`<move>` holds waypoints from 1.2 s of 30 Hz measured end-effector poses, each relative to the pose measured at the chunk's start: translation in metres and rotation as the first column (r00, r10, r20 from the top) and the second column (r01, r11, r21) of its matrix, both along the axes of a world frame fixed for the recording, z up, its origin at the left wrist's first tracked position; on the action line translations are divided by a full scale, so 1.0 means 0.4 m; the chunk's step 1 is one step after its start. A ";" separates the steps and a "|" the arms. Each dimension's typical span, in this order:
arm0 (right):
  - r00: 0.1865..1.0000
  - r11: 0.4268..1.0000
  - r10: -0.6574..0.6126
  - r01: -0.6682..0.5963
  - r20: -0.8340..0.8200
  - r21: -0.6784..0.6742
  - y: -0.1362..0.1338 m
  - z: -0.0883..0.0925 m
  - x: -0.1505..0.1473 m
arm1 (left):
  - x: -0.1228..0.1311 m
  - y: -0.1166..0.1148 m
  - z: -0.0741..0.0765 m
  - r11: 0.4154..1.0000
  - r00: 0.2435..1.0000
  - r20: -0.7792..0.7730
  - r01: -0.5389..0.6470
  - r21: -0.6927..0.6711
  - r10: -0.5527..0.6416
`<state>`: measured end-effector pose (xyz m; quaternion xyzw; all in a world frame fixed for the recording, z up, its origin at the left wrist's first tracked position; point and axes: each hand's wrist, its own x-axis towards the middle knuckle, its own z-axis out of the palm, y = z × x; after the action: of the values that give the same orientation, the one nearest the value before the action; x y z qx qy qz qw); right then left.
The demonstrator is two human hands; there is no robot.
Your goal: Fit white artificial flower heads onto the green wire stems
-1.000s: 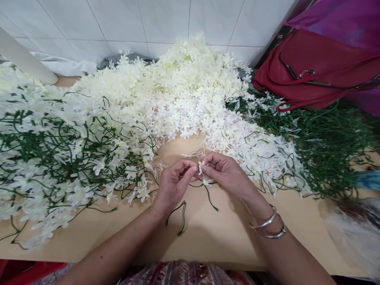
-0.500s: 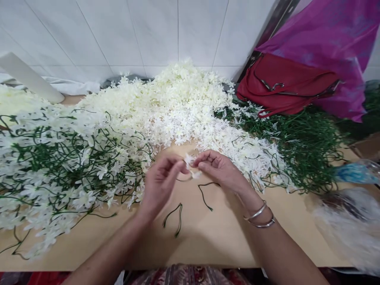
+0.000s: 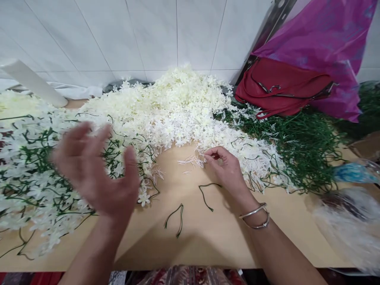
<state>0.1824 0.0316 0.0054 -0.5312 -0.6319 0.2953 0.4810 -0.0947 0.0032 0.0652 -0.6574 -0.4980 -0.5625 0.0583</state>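
Observation:
My left hand (image 3: 95, 170) is raised over the left heap of white artificial flowers with green stems (image 3: 44, 190). Its fingers are spread and blurred by motion, and I see nothing in them. One white flower on a stem (image 3: 144, 198) lies just right of this hand. My right hand (image 3: 222, 166) rests low at the centre, thumb and forefinger pinched together; whatever is between them is too small to make out. Thin white stick-like pieces (image 3: 192, 160) lie scattered at its fingertips. Loose green stems (image 3: 181, 219) lie nearer me.
A large pile of white blossoms (image 3: 181, 99) runs along the tiled wall. Green stems (image 3: 308, 146) are heaped at right, below a red bag (image 3: 285, 85) and a purple plastic sheet (image 3: 314, 43). A clear plastic bag (image 3: 350, 225) sits at the right edge. A white roll (image 3: 35, 83) leans at back left.
My left hand has opened and swung left, away from my right hand. The white flower between my fingertips is gone from there. The right hand stays nearly in place, still pinched.

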 end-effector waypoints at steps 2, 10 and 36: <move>0.990 0.996 0.043 -0.053 0.134 0.074 -0.002 -0.004 -0.016 | 0.080 0.028 -0.028 0.999 0.988 -0.153 0.020 0.037 -0.014; 0.790 0.955 0.047 -0.215 0.611 0.205 0.026 -0.032 -0.091 | 0.170 0.211 -0.147 0.914 0.877 -0.388 0.126 -0.386 -0.285; 0.997 0.975 0.022 -0.006 -0.071 0.222 -0.041 0.029 -0.071 | 0.231 0.071 -0.159 0.419 0.150 0.986 0.893 -0.166 0.071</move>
<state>0.1539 0.0154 0.0172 -0.4588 -0.6464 0.2457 0.5580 -0.0023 0.0317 0.0014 -0.2831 -0.3696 -0.5289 -0.7096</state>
